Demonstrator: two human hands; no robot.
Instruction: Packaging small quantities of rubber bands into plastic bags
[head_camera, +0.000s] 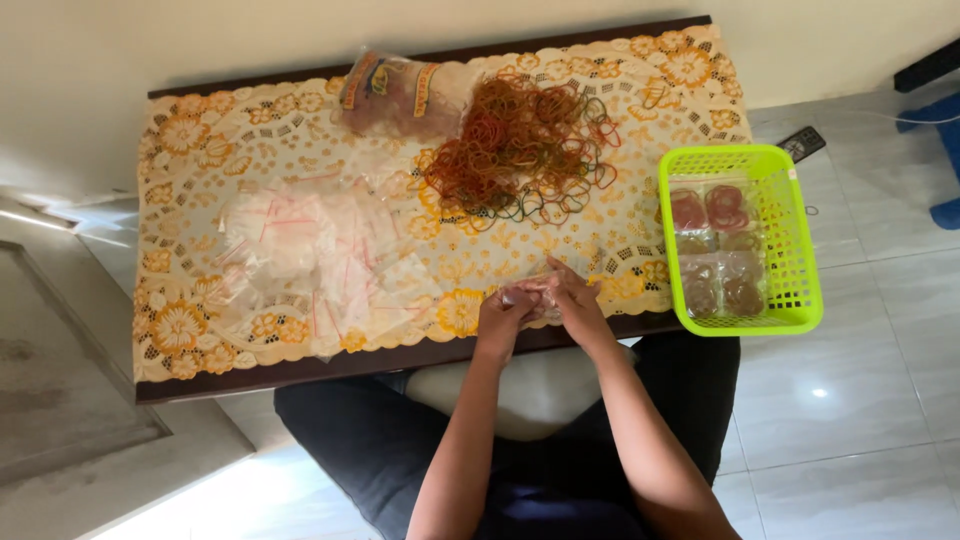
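Observation:
Both hands meet at the table's near edge around a small clear plastic bag (531, 293). My left hand (503, 313) grips its left side and my right hand (576, 303) pinches its right side. What is inside the bag is hidden by my fingers. Farther back lies a heap of rubber bands (520, 146) in red, orange and green. A pile of empty clear zip bags (305, 250) is spread out to the left of my hands.
A lime green plastic basket (795, 290) with several filled small bags hangs over the table's right end. A large plastic packet (395, 95) lies at the back. A floral lace cloth (190, 320) covers the low table. A remote (802, 143) lies on the tiled floor.

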